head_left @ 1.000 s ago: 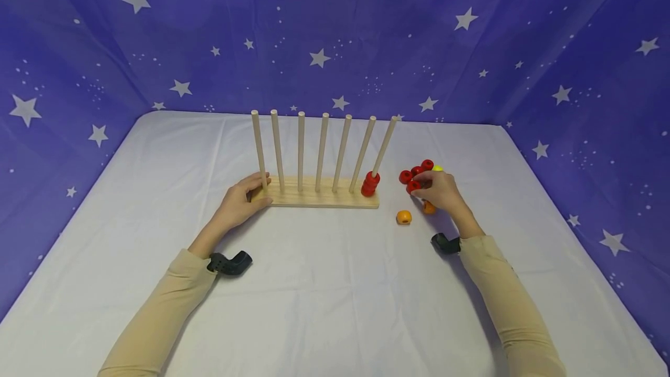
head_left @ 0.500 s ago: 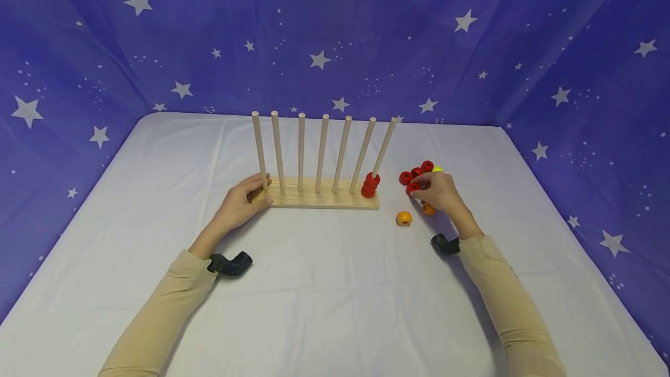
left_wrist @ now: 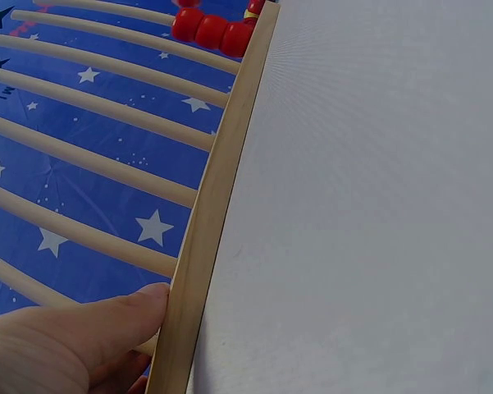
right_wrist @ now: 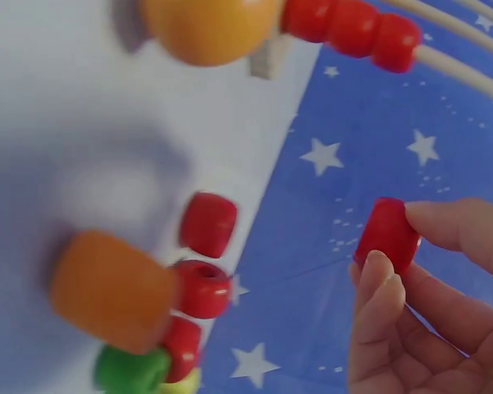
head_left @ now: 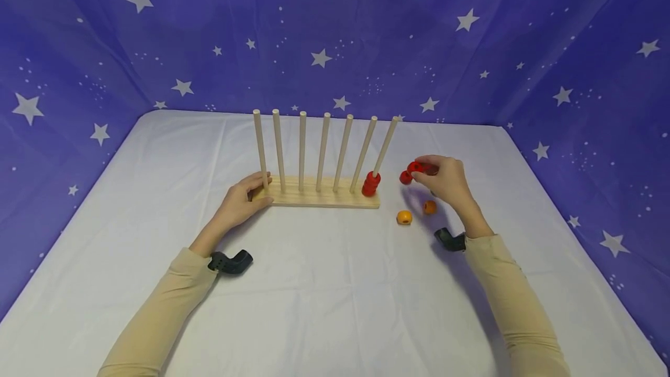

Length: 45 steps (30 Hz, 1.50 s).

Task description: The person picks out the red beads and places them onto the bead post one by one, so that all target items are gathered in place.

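My left hand [head_left: 238, 203] grips the left end of a wooden base [head_left: 324, 199], thumb at its front edge and fingers behind. Several upright pegs [head_left: 302, 150] rise from it, and the rightmost peg carries three stacked red beads [head_left: 371, 184]. To the right of the base, my right hand [head_left: 446, 180] holds a red bead [right_wrist: 389, 234] up off the table, pinched between thumb and fingertips. Below it lie loose red beads [right_wrist: 207, 223], partly hidden by the hand in the head view. A green bead [right_wrist: 133, 369] is beside them in the right wrist view.
Two orange beads, one nearer the base [head_left: 404, 217] and one under the right wrist [head_left: 430, 207], lie on the white tablecloth [head_left: 314, 295]. A sliver of a yellow bead [right_wrist: 183, 382] shows by the green one. A blue star-patterned cloth [head_left: 293, 34] stands behind.
My right hand has lifted the red bead from the pile, rising up and slightly away from the tabletop. The left hand and the base have stayed in place.
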Available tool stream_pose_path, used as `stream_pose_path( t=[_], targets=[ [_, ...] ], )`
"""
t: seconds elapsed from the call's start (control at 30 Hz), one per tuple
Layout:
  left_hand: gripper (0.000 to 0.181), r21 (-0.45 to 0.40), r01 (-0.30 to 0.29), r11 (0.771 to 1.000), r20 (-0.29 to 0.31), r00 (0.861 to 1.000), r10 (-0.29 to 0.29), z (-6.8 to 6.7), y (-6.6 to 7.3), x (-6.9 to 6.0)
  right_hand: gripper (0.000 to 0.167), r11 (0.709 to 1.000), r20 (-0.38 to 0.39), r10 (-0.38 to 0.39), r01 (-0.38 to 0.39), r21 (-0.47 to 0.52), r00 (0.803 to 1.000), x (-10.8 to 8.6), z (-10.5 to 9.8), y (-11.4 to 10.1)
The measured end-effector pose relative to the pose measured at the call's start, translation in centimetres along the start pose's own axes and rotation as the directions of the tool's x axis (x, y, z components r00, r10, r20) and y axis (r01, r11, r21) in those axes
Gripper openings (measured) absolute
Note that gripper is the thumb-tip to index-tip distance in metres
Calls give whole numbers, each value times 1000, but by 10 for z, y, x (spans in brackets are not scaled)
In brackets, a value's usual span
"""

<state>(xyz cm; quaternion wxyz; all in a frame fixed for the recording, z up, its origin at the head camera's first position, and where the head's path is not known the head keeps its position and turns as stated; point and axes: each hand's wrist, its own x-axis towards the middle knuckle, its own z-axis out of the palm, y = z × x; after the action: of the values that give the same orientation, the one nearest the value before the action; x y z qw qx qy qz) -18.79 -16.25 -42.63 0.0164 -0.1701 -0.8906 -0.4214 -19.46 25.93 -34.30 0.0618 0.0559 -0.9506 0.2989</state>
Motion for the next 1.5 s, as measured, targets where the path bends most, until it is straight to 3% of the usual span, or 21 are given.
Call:
stream_pose_path(
  t=[0.3, 0.5, 0.67, 1.0, 1.37, 1.5],
  targets=[
    [48, 11, -4, 1000, 2, 1000, 4, 1, -1, 0, 31, 991, -144, -67, 82, 103, 987, -3, -8, -23],
    [48, 11, 8, 1000, 6, 1000, -8, 0, -1, 0, 30, 969, -247, -162, 201, 142, 955, -2, -14, -38],
    [48, 1, 28, 1000, 15, 1000, -28, -1, 1, 0, 31, 957, -300, -186, 242, 163, 936, -1, -19, -49],
    [48, -4, 29, 1000, 16, 999, -29, -1, 2, 0, 32, 937, -329, -185, 267, 224, 926, 1, -28, -64],
    [49, 6, 16, 1000, 9, 1000, -16, -2, 3, 0, 32, 892, -402, -242, 366, 266, 883, 4, -39, -81],
    [49, 6, 14, 1000, 10, 1000, -14, -1, 2, 0, 31, 886, -405, -252, 378, 269, 879, 5, -42, -87]
  ],
)
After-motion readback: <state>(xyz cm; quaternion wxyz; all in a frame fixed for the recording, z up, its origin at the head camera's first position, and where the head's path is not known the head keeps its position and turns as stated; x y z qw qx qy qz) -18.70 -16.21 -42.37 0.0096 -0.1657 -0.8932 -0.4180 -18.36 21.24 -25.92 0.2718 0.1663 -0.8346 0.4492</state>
